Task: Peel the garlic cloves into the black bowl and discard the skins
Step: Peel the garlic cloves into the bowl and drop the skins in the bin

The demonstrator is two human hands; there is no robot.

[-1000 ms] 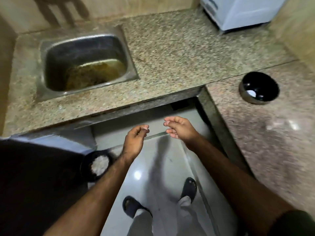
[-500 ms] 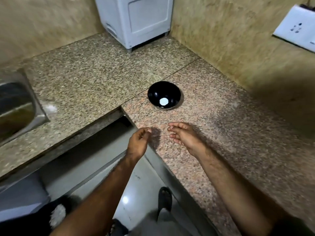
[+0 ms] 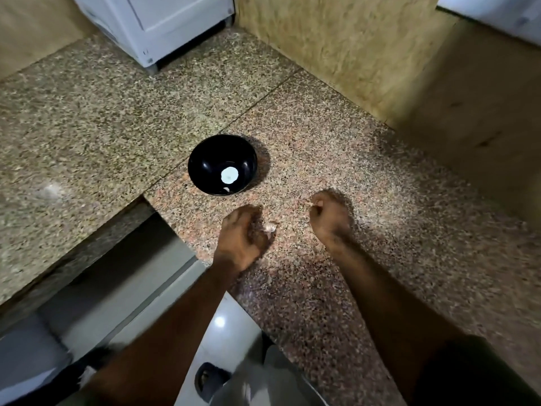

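Hovering over the granite counter (image 3: 395, 218) nearer you than the black bowl (image 3: 222, 164), your left hand (image 3: 241, 237) pinches a garlic clove (image 3: 270, 227). Your right hand (image 3: 329, 215), right of the bowl, is curled; its contents are unclear. Farther on, the bowl holds a small pale scrap (image 3: 226, 189).

Both hands are motion-blurred. The left hand (image 3: 243, 235) hides most of a pale clove (image 3: 270, 227) at its fingertips; the grip cannot be told. The right hand (image 3: 329, 218) curls over something tiny and unclear. The white appliance (image 3: 158, 22) and wall plate (image 3: 497, 13) are cut off at the top edge.
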